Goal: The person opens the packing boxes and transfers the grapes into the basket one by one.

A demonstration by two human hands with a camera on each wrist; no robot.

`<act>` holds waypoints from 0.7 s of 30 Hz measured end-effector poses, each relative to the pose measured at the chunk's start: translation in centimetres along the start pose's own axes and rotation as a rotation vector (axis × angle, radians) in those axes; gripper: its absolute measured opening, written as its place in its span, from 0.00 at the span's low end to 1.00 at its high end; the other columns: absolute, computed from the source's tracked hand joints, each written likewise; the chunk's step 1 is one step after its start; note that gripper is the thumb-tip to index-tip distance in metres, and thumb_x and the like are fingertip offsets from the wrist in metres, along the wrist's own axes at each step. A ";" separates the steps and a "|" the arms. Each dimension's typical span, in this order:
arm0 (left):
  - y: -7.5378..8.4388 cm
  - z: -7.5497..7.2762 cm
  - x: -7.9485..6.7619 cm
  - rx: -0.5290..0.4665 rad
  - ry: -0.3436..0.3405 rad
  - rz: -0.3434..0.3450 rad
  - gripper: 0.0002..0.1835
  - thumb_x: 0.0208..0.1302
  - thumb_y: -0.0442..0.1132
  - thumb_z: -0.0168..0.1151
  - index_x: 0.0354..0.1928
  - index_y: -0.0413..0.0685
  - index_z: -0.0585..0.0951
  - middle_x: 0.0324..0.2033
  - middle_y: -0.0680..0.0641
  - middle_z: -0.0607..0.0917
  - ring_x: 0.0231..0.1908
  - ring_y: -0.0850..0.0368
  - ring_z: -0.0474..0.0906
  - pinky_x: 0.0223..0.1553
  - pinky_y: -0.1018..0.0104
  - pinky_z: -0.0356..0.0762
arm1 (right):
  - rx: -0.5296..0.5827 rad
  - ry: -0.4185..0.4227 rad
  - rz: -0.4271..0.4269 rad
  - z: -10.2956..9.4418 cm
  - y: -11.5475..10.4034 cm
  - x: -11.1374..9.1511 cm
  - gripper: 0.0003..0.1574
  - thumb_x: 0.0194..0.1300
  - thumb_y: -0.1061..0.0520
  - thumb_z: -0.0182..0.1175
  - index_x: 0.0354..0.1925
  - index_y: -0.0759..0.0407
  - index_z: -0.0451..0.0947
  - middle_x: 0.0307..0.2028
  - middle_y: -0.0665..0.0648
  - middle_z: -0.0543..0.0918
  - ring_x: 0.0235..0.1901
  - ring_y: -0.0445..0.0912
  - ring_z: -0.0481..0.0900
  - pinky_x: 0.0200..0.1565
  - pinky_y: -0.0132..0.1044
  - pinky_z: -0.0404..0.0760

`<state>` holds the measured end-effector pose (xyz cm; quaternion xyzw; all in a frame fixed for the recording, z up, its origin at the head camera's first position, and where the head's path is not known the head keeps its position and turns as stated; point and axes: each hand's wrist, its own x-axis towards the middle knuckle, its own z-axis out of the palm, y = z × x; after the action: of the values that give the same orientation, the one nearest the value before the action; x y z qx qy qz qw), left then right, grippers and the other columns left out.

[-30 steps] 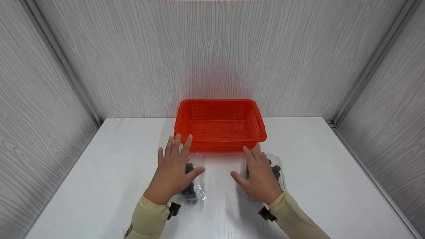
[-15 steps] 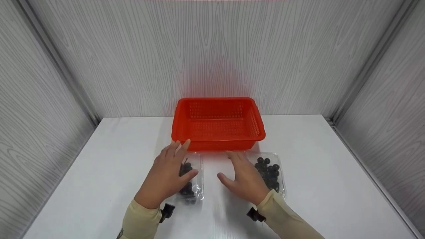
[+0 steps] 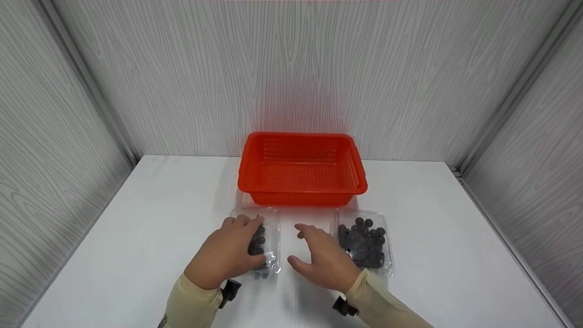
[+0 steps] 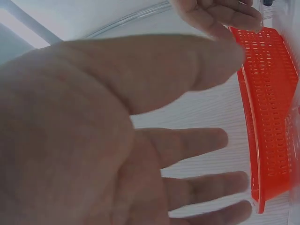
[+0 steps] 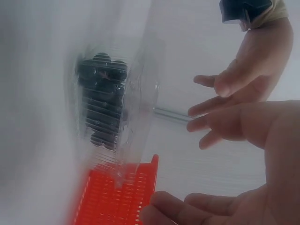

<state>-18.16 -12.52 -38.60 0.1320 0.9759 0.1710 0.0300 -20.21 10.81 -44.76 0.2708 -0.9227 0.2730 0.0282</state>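
Observation:
My left hand (image 3: 226,253) hovers over the left clear plastic box (image 3: 273,243), fingers bent downward and thumb out to the side. Dark round grapes (image 3: 258,241) show inside it, partly hidden by that hand. Between the two boxes is my right hand (image 3: 325,260), its fingers loosely bent and nothing in its grasp. The right clear box (image 3: 387,257), filled with similar dark grapes (image 3: 364,243), lies just beyond the back of this hand. In the left wrist view, the left hand's fingers (image 4: 201,190) are spread and the palm holds nothing.
Behind the boxes a red perforated basket (image 3: 300,199) stands near the back wall, with nothing visible inside. A white table (image 3: 437,255) extends to both sides. Grey wood-grain panels (image 3: 296,68) enclose the back and sides.
The left hand has come down and back over the left box, its fingers bending more. The right hand has moved left and back off the right box, uncovering its grapes.

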 end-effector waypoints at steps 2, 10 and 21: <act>0.2 0.1 -0.1 -0.002 -0.043 -0.012 0.43 0.53 0.48 0.77 0.72 0.45 0.73 0.64 0.38 0.77 0.61 0.40 0.73 0.59 0.43 0.79 | -0.019 -0.023 0.000 0.2 0.0 0.0 0.39 0.67 0.43 0.66 0.69 0.61 0.70 0.55 0.58 0.83 0.54 0.53 0.80 0.58 0.53 0.78; 0.3 1.4 0.2 -0.034 -0.105 -0.041 0.48 0.45 0.48 0.83 0.71 0.46 0.74 0.66 0.34 0.74 0.61 0.36 0.72 0.56 0.40 0.80 | -0.070 -0.145 0.030 1.0 0.3 0.0 0.36 0.68 0.40 0.65 0.65 0.58 0.75 0.56 0.57 0.82 0.55 0.54 0.80 0.60 0.54 0.78; -0.2 3.0 1.7 -0.063 -0.138 -0.091 0.47 0.46 0.48 0.82 0.71 0.47 0.75 0.70 0.29 0.68 0.67 0.30 0.66 0.60 0.37 0.76 | -0.122 -0.173 0.057 1.3 0.2 -0.3 0.35 0.66 0.39 0.65 0.62 0.60 0.79 0.51 0.59 0.85 0.48 0.55 0.84 0.51 0.53 0.83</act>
<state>-19.49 -11.26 -41.45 0.0980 0.9707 0.1905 0.1089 -19.97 10.41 -46.07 0.2646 -0.9439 0.1928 -0.0427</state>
